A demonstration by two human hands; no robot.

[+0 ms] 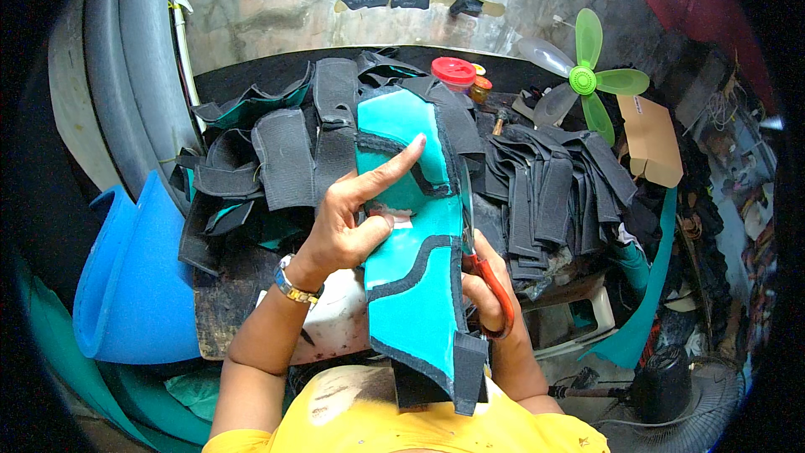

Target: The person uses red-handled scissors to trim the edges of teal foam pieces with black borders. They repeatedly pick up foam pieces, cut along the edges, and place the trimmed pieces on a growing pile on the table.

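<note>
The left hand point(352, 218) has its index finger stretched out straight, its tip lying on the upper part of a teal foam piece point(411, 285) edged and crossed with black binding; the thumb presses the piece's left edge near a small white label, and the other fingers curl behind it, so the hand grips the piece rather than lying flat. A metal wristwatch point(295, 285) sits on that wrist. The right hand point(490, 285) is closed through the orange handles of a pair of scissors point(480, 264), whose blades run up along the right edge of the teal piece — whether the blades are apart cannot be told, since they lie edge-on against the black trim.

The teal piece stands nearly upright between the 2 hands, its lower end hanging over the person's yellow shirt point(394, 419).

Behind it, a dark work table point(226, 302) carries heaps of black straps point(545, 193) and more black-and-teal pieces point(260, 109). A jar with a red lid point(454, 72) stands at the far side, and a small green fan point(583, 80) sits to the right — beside it a cardboard piece point(650, 138). A rolled blue foam sheet point(134, 277) leans at the left.
</note>
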